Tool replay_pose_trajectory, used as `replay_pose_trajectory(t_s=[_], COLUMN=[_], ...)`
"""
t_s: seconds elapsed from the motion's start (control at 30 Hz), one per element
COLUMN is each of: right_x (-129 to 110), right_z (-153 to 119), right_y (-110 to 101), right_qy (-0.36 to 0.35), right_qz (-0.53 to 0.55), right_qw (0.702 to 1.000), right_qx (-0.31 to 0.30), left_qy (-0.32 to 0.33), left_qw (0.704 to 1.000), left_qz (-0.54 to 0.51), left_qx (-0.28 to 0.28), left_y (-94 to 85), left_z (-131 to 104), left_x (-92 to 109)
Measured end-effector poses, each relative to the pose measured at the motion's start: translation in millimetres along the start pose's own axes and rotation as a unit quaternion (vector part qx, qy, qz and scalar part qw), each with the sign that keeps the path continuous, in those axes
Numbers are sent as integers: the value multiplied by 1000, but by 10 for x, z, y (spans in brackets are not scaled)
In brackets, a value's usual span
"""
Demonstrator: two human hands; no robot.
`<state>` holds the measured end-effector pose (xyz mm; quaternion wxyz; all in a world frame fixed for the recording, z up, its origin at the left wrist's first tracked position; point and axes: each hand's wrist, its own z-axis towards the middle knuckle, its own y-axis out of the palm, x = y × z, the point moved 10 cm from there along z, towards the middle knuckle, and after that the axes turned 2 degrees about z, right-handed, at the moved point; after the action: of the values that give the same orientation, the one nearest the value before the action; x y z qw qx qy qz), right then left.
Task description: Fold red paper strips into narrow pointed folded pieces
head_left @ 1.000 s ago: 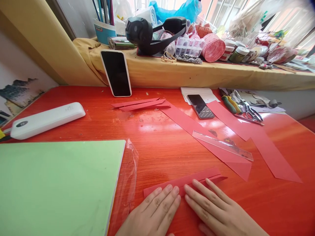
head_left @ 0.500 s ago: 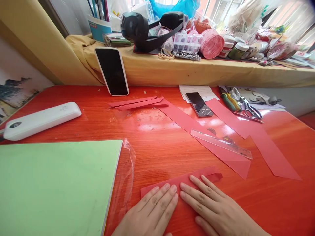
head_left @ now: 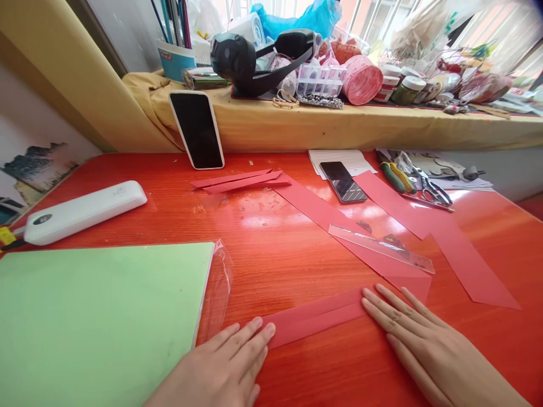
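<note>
A folded strip of red paper lies flat on the table before me, a lengthwise fold edge showing along its middle. Over its left end rests my left hand, fingers stretched out and close together. My right hand lies flat on the strip's right end, fingers extended, hiding that end. Just beyond the right hand, a longer red paper strip runs diagonally with a clear ruler across it. Narrow folded red strips lie at its far end.
Green paper sheets in a plastic sleeve lie at left, below a white elongated device. A phone leans upright against the ledge; another phone lies flat. Scissors, pliers and another red strip are at right.
My hands have slid apart along the red strip, the left one toward the left end, the right one toward the right end. More of the strip's middle shows now.
</note>
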<state>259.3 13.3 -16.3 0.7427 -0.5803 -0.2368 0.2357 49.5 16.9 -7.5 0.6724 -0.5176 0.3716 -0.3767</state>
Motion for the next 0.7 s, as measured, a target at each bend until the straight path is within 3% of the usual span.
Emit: replay_pose_trajectory(t_s=[0.3,0.5,0.7], right_x=[80,437,446], right_z=[-44,-11,313], right_y=[-40,33,137], right_qy=[28,127,112], right_qz=[-7,89,206], right_qw=[999,985,972], right_qx=[32,75,-10], left_qy=[-15,-46,-123], left_qw=[999,996,990], left_qz=[-18,-73,-63], left_qx=[-34,-23,23], left_y=[-25,-116,-130], left_z=[-54,-11,79], left_x=[-112,-243,-203])
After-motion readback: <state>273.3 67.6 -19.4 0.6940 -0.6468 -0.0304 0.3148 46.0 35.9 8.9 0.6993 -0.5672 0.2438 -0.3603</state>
